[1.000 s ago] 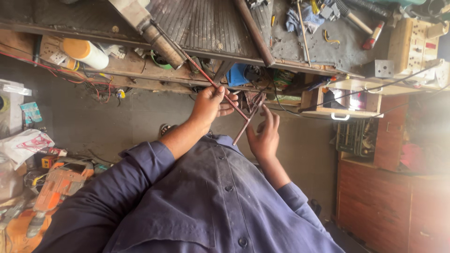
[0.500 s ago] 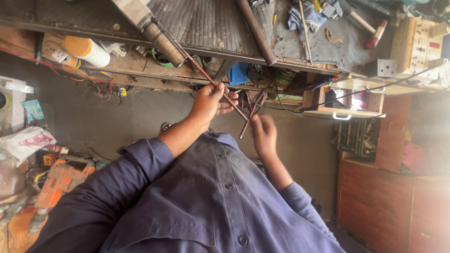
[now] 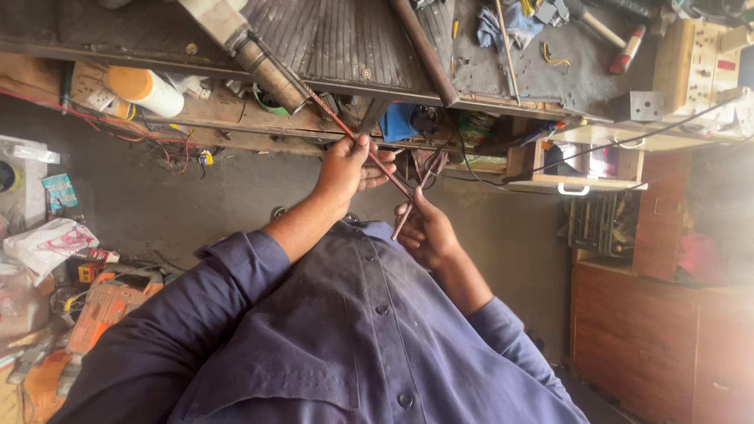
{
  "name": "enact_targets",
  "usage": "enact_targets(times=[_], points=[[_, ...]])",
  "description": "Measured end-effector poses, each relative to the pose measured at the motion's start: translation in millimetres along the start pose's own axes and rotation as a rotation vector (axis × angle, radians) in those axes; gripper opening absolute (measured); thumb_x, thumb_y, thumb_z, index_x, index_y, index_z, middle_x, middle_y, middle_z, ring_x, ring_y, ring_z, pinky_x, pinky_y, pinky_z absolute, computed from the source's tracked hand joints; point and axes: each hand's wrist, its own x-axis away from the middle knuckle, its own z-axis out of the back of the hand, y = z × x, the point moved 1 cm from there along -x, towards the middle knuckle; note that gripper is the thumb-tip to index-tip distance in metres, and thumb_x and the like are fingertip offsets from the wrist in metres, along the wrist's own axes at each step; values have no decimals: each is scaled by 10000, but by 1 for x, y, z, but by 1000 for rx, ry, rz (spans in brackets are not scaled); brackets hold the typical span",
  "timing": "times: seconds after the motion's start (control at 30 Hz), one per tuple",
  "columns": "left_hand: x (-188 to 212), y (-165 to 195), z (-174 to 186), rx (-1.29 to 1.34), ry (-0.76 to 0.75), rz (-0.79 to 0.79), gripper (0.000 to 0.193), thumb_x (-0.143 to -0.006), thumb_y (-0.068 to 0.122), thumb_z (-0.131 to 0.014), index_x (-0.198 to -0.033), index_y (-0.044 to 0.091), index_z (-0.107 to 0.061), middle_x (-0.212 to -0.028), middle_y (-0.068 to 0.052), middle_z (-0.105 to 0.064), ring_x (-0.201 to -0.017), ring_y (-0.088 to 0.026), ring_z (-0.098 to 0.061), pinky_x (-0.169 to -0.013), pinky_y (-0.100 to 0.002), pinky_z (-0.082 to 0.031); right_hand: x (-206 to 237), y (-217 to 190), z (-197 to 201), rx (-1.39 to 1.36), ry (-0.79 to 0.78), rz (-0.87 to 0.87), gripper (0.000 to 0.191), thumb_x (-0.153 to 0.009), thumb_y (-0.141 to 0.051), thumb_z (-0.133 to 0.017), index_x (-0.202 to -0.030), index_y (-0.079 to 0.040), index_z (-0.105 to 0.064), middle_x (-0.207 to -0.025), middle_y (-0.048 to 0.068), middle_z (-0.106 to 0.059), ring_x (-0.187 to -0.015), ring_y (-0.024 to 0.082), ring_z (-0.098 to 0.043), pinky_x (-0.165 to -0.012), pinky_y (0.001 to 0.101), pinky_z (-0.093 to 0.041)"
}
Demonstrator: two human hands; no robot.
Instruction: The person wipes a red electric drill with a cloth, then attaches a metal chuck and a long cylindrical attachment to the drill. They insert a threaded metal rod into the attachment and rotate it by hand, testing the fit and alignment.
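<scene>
From the head view, your left hand (image 3: pixel 343 169) is wrapped around a thin reddish rod (image 3: pixel 357 144) that slants up to the metal cylinder (image 3: pixel 267 71) at the edge of the bench (image 3: pixel 338 35); your right hand (image 3: pixel 428 232) is pinched narrow on a second thin rod (image 3: pixel 410 206), which crosses the first one just between your hands; both rods sit right in front of the bench edge, above your blue shirt (image 3: pixel 345 338); a hammer (image 3: pixel 609 35) and a blue rag (image 3: pixel 506 23) lie further back on the bench; an orange power tool (image 3: pixel 106 302) sits on the floor off to one side.
</scene>
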Motion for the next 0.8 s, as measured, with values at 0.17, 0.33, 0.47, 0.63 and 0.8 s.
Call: enact_targets(times=[0.17, 0.33, 0.47, 0.63, 0.8], points=[[0, 0, 2, 12, -2, 3, 285, -1076, 339, -455, -978, 81, -527, -1094, -147, -743, -975, -284, -763, -860, -440, -659, 21, -31, -4, 899, 253, 662, 344, -953, -278, -732, -1140, -5, -636, -1080, 167, -640, -849, 282, -657, -629, 353, -535], [-1, -1, 1, 34, -21, -9, 280, -1076, 333, -460, -984, 80, -536, -1088, -156, -743, -975, -286, -765, -857, -437, -661, 42, -59, -27, 1146, 329, 886, 639, -775, -422, -898, -1231, -71, -620, -1269, 95, -632, -1040, 282, -712, -738, 377, -590], [-2, -1, 2, 18, -19, -18, 289, -1076, 340, -457, -977, 80, -536, -1088, -154, -743, -969, -281, -768, -847, -432, -666, 41, -61, -27, 1171, 292, 957, 612, -803, -394, -873, -1245, -36, -647, -1234, 116, -654, -998, 288, -717, -723, 382, -586], [-2, -1, 3, 4, 7, -12, 306, -1075, 359, -461, -970, 79, -529, -1074, -152, -752, -955, -281, -770, -830, -429, -665, 25, -34, -15, 946, 150, 653, 384, -1011, -412, -645, -1130, -60, -744, -970, 99, -717, -761, 248, -701, -644, 364, -548], [1, -2, 4, 30, 15, -1, 311, -1066, 377, -463, -975, 88, -530, -1073, -158, -764, -944, -279, -775, -807, -425, -662, 4, 1, -7, 147, 15, -80, 590, -1096, -532, -501, -1004, 3, -734, -736, 111, -686, -479, 149, -561, -508, 333, -506]])
